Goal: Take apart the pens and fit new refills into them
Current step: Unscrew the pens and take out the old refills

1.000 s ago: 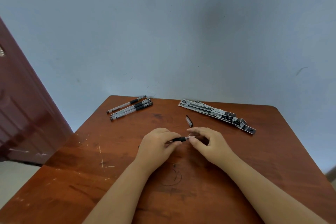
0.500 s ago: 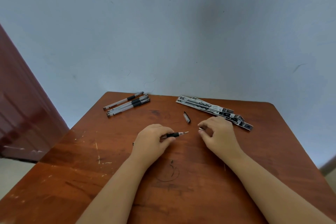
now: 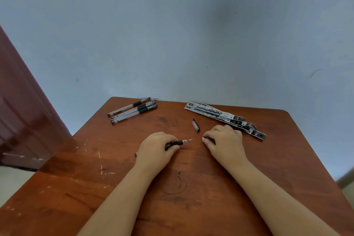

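Against a pale wall we see a brown bench. On it the left hand grips a pen, black grip and bare tip pointing right beyond the curled fingers. Our right hand pinches a tiny pale piece. A cap lies between them, farther back. Refill packs lie behind, and spare pens at back left.

Premises appeared domestic — a scuffed wooden table stood against a plain blue-grey wall, a reddish-brown door at nine o'clock.
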The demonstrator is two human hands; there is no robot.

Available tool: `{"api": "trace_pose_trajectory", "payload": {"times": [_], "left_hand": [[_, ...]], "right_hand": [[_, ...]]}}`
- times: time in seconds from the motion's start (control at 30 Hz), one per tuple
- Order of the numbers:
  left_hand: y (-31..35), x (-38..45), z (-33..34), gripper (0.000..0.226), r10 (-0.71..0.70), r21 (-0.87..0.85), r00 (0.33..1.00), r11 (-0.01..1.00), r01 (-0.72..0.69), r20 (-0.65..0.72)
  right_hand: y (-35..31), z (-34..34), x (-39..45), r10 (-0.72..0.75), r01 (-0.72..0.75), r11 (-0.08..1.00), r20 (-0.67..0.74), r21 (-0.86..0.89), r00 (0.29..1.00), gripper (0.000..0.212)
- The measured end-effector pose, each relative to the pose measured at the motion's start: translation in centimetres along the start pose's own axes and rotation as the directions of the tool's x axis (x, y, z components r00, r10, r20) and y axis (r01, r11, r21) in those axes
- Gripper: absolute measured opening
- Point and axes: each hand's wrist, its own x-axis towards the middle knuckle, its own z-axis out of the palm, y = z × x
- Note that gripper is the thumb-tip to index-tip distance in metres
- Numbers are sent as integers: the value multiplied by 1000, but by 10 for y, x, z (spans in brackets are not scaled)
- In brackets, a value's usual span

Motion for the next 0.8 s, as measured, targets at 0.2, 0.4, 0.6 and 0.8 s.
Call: {"api": "trace_pose_trajectory", "payload": {"times": [0.2, 0.4, 0.6, 0.8], "left_hand": [[1, 0, 2, 27, 3, 36, 1000, 999, -3, 12], [5, -2, 2, 30, 65, 56, 997, 996, -63, -33], [6, -4, 2, 18, 250, 25, 966, 968, -249, -67], [5, -3, -3, 29, 297, 48, 951, 955, -294, -86]], "right_hand": [[0, -2, 1, 34, -35, 999, 56, 16, 998, 29], [4, -2, -2, 56, -23, 966, -120, 258, 991, 22], [-7, -4, -11, -125, 192, 919, -206, 344, 970, 30], [-4, 1, -10, -254, 304, 923, -219, 237, 942, 26]]}}
